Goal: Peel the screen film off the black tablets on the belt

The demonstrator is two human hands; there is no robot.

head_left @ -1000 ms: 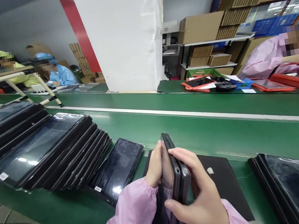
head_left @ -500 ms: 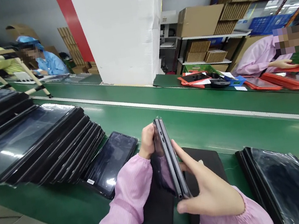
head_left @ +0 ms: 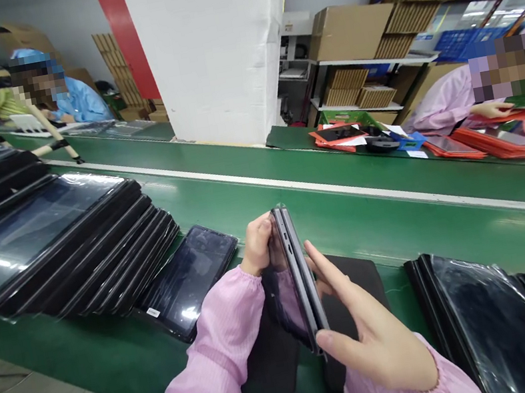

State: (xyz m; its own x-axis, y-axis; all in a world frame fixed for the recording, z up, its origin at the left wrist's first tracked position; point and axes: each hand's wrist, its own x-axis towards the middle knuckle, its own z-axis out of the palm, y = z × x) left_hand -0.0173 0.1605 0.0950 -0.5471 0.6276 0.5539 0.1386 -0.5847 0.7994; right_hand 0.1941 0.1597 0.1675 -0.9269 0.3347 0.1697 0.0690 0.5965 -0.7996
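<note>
Two dark tablets stand face to back on edge, their thin sides with ports turned towards me. My left hand is closed round the far left part of the pair. At the right, my right hand holds the near end, its thumb on the near corner and its fingers stretched along the right-hand side. Some of those fingertips are hidden behind the tablets. Black mats lie on the green bench beneath. A single tablet with a white label rests left of my left sleeve.
Stacked tablets lean in rows at the left, and more wrapped tablets lie at the right. A white strip runs along the green bench. Co-workers sit across it, one by red sleeves. A white pillar stands behind.
My right thumb has shifted up onto the near corner, and the right fingers sit slightly farther from the tablets. The tablets remain upright in my left hand. The view has turned slightly.
</note>
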